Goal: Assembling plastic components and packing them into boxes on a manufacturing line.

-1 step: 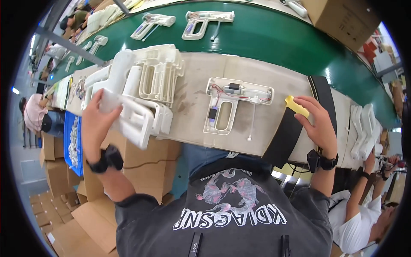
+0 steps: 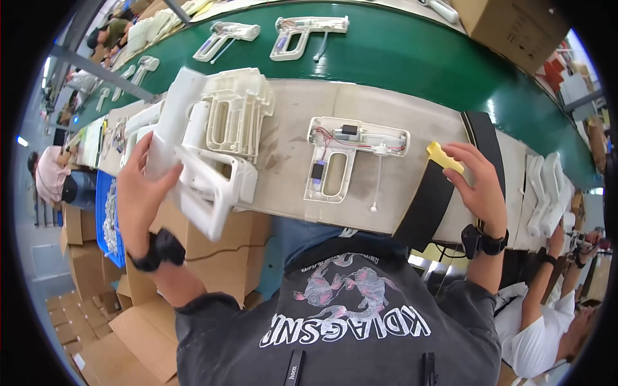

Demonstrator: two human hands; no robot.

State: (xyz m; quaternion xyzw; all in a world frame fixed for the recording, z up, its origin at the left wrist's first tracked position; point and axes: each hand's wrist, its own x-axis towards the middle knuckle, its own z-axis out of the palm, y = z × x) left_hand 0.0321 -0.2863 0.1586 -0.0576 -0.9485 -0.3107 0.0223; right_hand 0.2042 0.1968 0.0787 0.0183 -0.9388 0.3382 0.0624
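Observation:
My left hand is closed on a white gun-shaped plastic housing shell at the left of the bench, tilted in front of a stack of similar shells. In my right hand, a small yellow piece is pinched between thumb and fingers; its exact kind is unclear. This hand is above a black strip lying across the bench edge. Between the hands lies an opened gun-shaped housing half, with red wires, a black part, a purple part and a thin white stem showing.
Beyond the bench runs a green conveyor belt carrying more opened housings. White shells lie at the right, near another person. A blue bin and cardboard boxes stand at the left. A carton sits at the far right.
The shell in my left hand has swung more upright, its lower handle end dropping slightly toward me. My right hand stays nearly in place with the yellow piece.

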